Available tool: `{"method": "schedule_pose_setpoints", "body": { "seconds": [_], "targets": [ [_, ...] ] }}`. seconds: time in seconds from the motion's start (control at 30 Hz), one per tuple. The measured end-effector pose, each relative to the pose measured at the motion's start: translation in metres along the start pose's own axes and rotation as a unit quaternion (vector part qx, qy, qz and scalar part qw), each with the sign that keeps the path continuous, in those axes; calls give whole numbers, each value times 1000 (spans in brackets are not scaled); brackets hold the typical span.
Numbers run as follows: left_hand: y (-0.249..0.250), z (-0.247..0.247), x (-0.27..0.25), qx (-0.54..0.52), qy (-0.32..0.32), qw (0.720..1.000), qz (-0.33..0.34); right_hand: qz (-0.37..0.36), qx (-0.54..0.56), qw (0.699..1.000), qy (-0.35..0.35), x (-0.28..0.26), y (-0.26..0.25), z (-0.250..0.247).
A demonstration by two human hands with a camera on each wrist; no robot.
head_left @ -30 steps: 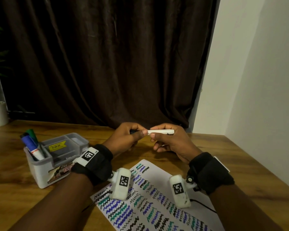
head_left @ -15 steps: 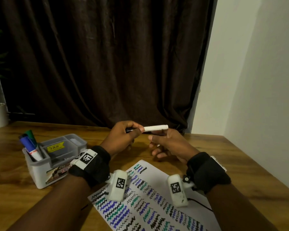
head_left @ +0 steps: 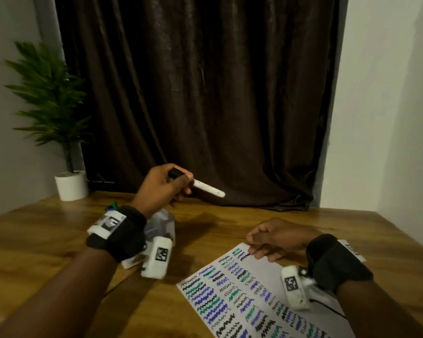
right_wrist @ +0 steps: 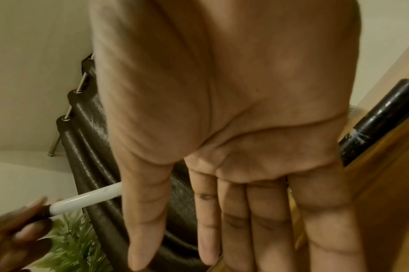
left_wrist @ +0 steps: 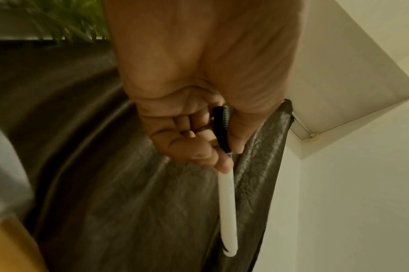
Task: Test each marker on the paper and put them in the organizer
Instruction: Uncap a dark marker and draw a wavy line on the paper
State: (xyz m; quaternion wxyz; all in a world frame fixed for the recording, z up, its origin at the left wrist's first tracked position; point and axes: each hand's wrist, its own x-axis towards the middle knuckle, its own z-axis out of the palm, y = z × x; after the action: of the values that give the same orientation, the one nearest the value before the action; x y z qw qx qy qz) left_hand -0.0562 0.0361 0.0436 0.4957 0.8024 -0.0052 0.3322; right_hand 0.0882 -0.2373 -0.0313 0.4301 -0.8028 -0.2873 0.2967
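My left hand [head_left: 181,189] is raised above the table and pinches a marker [head_left: 206,189] with a white barrel and a black cap. The barrel points right and slightly down. In the left wrist view the thumb and fingers [left_wrist: 222,162] clamp the marker [left_wrist: 227,202] where cap meets barrel. The grey organizer [head_left: 163,222] sits below that hand, mostly hidden by my wrist, with a green marker tip [head_left: 112,205] poking out. My right hand [head_left: 261,250] is empty, its straight fingers resting on the far corner of the scribbled paper [head_left: 242,296].
A potted plant [head_left: 70,184] stands at the table's back left corner. A dark curtain [head_left: 205,93] hangs behind the table, with a white wall to the right. A black cylindrical object [right_wrist: 380,117] shows beside my right palm in the right wrist view.
My right hand let go of the marker and dropped to the paper's corner. My left hand carried the marker left and up, over the organizer. The view swung left.
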Motion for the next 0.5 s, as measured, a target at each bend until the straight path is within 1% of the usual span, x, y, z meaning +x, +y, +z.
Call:
{"method": "schedule_pose_setpoints", "body": {
  "seconds": [0.17, 0.27, 0.37, 0.43, 0.5],
  "targets": [
    [6, -84, -2, 79, 66, 995, -12, -1, -2, 1000, 11, 2, 4, 0],
    [-3, -121, 4, 133, 77, 988, -35, -4, -20, 1000, 7, 3, 1, 2],
    [-14, -127, 16, 193, 56, 978, -54, -9, -29, 1000, 6, 3, 1, 3],
    [-18, -118, 23, 231, 32, 970, -72, -11, -33, 999, 5, 3, 2, 2],
    [-23, -107, 31, 242, 9, 966, -90, -12, -32, 999, 4, 4, 2, 2]
  ]
}}
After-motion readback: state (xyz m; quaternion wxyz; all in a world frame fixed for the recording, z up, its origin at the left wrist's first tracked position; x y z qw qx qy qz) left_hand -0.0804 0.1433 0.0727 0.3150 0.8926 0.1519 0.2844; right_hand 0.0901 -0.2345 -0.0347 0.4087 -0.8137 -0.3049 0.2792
